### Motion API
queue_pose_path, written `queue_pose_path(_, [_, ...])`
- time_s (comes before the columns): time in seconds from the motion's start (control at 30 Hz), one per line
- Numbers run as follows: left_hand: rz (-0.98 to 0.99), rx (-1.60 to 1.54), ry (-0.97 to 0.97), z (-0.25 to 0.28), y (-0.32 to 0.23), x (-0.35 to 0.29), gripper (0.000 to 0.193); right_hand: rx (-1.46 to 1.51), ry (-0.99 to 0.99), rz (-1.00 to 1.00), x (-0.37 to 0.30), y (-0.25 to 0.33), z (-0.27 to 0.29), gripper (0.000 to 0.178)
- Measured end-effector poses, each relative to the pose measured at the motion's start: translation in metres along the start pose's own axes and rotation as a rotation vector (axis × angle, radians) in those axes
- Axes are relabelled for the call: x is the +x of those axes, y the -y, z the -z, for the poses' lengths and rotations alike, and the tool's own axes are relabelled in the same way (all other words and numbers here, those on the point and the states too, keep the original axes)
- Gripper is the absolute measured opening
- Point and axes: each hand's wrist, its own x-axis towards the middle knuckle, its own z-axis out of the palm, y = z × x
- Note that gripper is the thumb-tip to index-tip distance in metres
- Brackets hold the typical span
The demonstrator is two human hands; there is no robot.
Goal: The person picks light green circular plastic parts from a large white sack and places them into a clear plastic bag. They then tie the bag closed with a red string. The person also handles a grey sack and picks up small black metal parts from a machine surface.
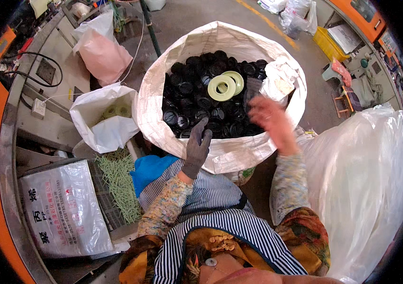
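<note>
A large white woven sack (163,75) stands before me, its mouth wide, full of round black plastic caps (201,102). Two pale green rings (221,88) lie on the caps, one partly over the other. My left hand (197,150), in a dark grey glove, is over the sack's near rim with fingers apart and nothing in them. Bare and smeared by motion, my right hand (273,122) is over the right side of the sack. Just beyond its fingers is a dark grey piece of fabric (253,87), perhaps a glove. A white cloth (277,80) lies beside it.
To the left, a smaller white bag (102,118) holds pale green rings, near thin green plastic sticks (118,184) and a printed sack (68,208). A pink-filled bag (103,54) stands farther back. Clear plastic sheeting (353,184) bulges at right; a yellow crate (330,43) is beyond.
</note>
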Motion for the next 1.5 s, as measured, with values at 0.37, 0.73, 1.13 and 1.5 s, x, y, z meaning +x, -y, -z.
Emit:
queue_pose_path(0.37, [-0.321,0.973,0.259,-0.057,0.069,0.169,0.067,-2.164,0.302,0.099,0.045,-0.146,0.045,0.015])
queue_pose_path(0.73, [0.219,-0.138,0.237,-0.029,0.042,0.165,0.052,-1.439,-0.170,0.324,0.050,-0.112,0.041,0.019])
queue_pose_path(1.13, [-0.659,0.322,0.162,0.029,-0.042,0.043,0.072,-1.264,-0.027,0.577,0.008,-0.045,-0.062,0.059])
queue_pose_path(1.5, [-0.302,-0.085,0.424,0.038,-0.093,0.007,0.049,-1.430,0.194,0.687,-0.028,-0.018,-0.082,0.068])
